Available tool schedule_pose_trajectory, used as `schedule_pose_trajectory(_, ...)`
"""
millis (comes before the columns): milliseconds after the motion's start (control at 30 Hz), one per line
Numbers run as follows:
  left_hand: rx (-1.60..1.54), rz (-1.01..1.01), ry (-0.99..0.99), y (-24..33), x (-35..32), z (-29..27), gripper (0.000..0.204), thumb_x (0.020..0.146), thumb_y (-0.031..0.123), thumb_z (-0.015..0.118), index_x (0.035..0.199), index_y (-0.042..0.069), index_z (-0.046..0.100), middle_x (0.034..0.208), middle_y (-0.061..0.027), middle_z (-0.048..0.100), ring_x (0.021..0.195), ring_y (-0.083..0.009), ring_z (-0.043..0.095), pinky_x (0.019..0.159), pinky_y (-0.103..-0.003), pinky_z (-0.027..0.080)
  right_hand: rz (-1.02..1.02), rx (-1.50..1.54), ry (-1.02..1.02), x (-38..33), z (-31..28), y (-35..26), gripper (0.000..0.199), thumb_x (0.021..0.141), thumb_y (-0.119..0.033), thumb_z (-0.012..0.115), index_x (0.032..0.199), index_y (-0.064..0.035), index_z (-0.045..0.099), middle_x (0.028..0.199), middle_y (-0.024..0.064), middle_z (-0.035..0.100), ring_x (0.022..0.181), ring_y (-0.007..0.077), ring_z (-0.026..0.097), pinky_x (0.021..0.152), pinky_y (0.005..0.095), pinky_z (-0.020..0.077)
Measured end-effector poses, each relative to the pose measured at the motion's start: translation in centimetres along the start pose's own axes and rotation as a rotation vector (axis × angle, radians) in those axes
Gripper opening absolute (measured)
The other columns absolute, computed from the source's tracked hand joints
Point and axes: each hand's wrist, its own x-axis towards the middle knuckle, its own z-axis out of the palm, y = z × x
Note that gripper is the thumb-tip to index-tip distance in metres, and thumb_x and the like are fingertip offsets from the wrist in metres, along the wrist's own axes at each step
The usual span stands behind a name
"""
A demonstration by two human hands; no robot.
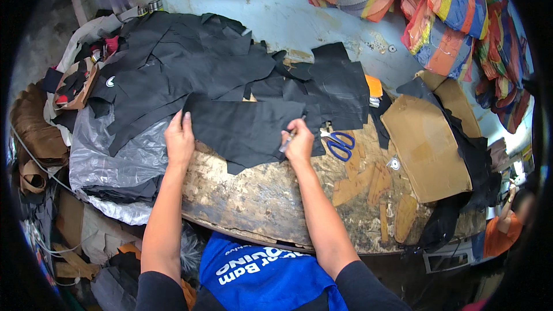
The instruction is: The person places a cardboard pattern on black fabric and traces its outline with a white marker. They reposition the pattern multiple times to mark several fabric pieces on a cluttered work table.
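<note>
A black sheet of leather-like material [245, 129] lies on the worn wooden table in front of me. At its left edge, my left hand [180, 138] pinches it with thumb and fingers. Over its right end, my right hand [299, 143] is closed round a slim pen [287, 141], whose tip is too small to make out. Just right of that hand lie blue-handled scissors [341, 145], blades partly under black material. Several tan cardboard patterns [380, 183] are spread on the table farther right.
More black sheets [201, 52] are heaped behind. Clear plastic [118, 150] covers a stack at left. An open cardboard box [427, 144] stands at right, and striped woven sacks [443, 23] line the far wall. A person in orange [501, 233] is at far right.
</note>
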Motion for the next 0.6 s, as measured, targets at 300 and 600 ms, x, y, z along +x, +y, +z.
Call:
schedule_pose_trajectory(300, -0.968, -0.302, -0.213, 7.0, -1.3, -8.7, 0.022, 0.094, 0.022, 0.055, 0.103, 0.003, 0.061, 0.091, -0.0044, 0.066, 0.064, -0.0095, 0.062, 0.045, -0.021, 0.049, -0.403, 0.606, 0.164, -3.9, -10.1, -7.7, 0.023, 0.078, 0.006, 0.068, 0.082, -0.0075, 0.049, 0.070, -0.0085, 0.043, 0.054, -0.0031, 0.036, 0.047, 0.0136, 0.0277)
schedule_pose_trajectory(600, -1.017, -0.267, -0.221, 12.0, -3.2, -12.5, 0.019, 0.093, 0.020, 0.055, 0.100, 0.003, 0.061, 0.091, -0.0053, 0.066, 0.063, -0.0110, 0.063, 0.043, -0.023, 0.050, -0.494, 0.700, 0.223, -7.1, -15.0, -12.7, 0.023, 0.078, 0.006, 0.069, 0.083, -0.0076, 0.051, 0.070, -0.0076, 0.046, 0.055, -0.0032, 0.037, 0.050, 0.0124, 0.0301)
